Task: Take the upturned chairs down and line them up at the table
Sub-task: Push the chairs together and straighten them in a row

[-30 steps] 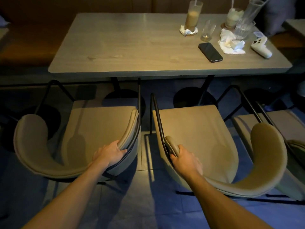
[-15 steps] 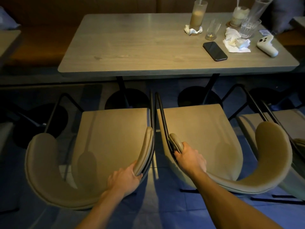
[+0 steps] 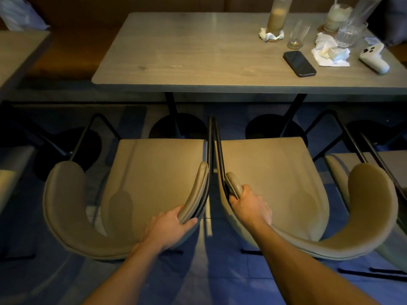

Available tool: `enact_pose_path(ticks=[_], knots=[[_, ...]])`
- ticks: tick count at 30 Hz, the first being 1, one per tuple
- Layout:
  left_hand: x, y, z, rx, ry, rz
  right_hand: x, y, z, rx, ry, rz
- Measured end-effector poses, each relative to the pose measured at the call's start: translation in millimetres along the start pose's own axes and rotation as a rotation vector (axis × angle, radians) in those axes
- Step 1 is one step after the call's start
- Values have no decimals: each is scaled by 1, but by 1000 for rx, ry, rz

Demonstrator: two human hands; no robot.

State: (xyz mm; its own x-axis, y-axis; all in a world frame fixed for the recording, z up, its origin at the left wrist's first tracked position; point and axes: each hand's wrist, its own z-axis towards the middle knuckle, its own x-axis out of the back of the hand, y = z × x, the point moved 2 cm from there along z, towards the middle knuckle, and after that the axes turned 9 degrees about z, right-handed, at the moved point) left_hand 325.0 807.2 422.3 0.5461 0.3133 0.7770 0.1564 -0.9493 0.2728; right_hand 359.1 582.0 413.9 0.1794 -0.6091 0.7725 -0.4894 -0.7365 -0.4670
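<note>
Two beige padded chairs with black metal frames stand upright on the floor, side by side, facing the grey wooden table (image 3: 198,62). My left hand (image 3: 169,227) grips the right armrest of the left chair (image 3: 154,172). My right hand (image 3: 248,205) grips the left armrest of the right chair (image 3: 275,177). The two chairs' inner frames almost touch. A third chair (image 3: 378,168) of the same kind stands at the far right, partly cut off.
On the table's right half lie a dark phone (image 3: 299,63), a white controller (image 3: 374,58), crumpled napkins (image 3: 330,51) and several glasses (image 3: 276,16). Black round table bases (image 3: 178,128) stand beneath. A brown bench (image 3: 72,47) runs behind; another table's edge (image 3: 19,56) shows at left.
The left chair has slid to the right until it sits tight against the right chair. My left hand moved with it along the armrest; my right hand kept its grip.
</note>
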Motion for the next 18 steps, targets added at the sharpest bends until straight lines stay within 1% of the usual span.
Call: enact_pose_path(ticks=[5,7,9,11,18], knots=[[0,0,0,-38,11,-87,18,11,4,17,-178,186],[-1,-1,-1,-42,12,-107,27,25,-2,29,-229,105],[0,-1,-2,-43,17,-83,31,40,-11,55,-219,-46],[0,-1,-2,-41,22,-71,32,46,-17,115,-182,-131],[-2,1,1,-53,45,-45,22,34,-23,164,-186,-100]])
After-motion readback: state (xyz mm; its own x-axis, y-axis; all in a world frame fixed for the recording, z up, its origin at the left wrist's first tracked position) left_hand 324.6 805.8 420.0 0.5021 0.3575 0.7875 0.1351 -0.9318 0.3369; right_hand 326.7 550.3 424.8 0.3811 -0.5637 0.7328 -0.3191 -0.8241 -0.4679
